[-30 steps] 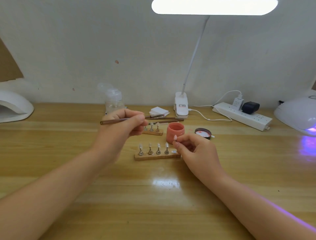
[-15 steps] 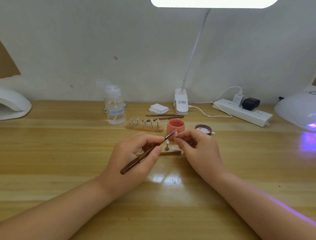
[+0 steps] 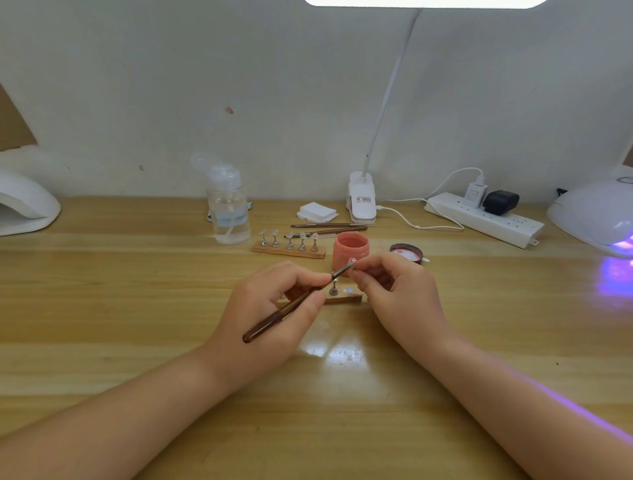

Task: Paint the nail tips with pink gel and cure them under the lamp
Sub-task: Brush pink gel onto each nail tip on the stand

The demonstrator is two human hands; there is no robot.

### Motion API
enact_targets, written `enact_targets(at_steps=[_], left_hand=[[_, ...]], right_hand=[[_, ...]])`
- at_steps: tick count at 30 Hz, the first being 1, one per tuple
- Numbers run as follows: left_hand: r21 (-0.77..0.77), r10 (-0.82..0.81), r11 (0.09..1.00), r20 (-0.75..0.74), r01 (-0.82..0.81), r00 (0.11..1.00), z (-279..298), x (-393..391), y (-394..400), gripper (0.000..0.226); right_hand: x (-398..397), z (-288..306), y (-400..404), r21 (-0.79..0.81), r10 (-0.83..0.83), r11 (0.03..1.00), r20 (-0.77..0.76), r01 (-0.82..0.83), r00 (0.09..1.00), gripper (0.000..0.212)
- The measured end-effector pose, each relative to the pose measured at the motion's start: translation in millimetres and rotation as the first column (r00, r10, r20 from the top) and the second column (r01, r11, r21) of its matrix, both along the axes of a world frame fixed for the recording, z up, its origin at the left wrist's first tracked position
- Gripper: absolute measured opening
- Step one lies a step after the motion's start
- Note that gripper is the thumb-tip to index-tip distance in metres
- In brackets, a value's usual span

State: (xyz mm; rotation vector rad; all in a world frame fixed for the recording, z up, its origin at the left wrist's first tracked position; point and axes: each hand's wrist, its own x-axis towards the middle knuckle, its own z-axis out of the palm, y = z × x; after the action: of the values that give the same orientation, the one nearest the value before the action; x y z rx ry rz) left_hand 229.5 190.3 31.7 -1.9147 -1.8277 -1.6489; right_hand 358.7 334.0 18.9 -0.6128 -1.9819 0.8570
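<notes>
Nail tip [image 3: 351, 263] pinched by right hand [image 3: 394, 291]; left hand [image 3: 274, 308] grips brush [image 3: 291, 308] before gel jar [image 3: 351, 251].

The scene was brightly and evenly lit by a white desk lamp [image 3: 424, 2] glowing at the top edge. Its light left a pale glare patch on the wooden desk [image 3: 102, 308] between the forearms. A curing lamp [image 3: 596, 216] at far right cast violet light onto the desk. Wide-angle distortion curved the edges; small details looked soft.
</notes>
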Motion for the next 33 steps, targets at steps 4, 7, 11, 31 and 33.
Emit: enact_targets(at_steps=[4,7,11,31,33], left_hand=[[-0.005,-0.031,0.999,0.07,0.031,0.997,-0.1,-1.0,-3.8,0.018],[-0.002,-0.007,1.0,0.111,0.008,0.994,-0.1,0.2,-3.1,0.012],[-0.037,-0.01,0.999,0.134,0.015,0.991,-0.4,1.3,-1.6,0.015],[-0.023,0.02,1.0,0.157,-0.016,0.987,0.1,3.4,-1.8,0.018],[-0.05,0.0,0.999,0.135,0.006,0.991,-0.6,1.8,-2.0,0.015]], right_hand=[[-0.5,-0.9,0.3,0.001,-0.001,1.0,0.001,0.001,1.0,0.016],[-0.7,-1.2,1.0,-0.016,0.005,1.0,-0.006,-0.005,1.0,0.009],[0.0,-1.3,0.8,-0.013,0.009,1.0,-0.007,-0.009,1.0,0.009],[-0.1,-0.5,0.3,-0.023,0.008,1.0,0.0,-0.008,1.0,0.009],[0.7,0.0,-0.1,-0.024,0.011,1.0,0.001,-0.011,1.0,0.013]])
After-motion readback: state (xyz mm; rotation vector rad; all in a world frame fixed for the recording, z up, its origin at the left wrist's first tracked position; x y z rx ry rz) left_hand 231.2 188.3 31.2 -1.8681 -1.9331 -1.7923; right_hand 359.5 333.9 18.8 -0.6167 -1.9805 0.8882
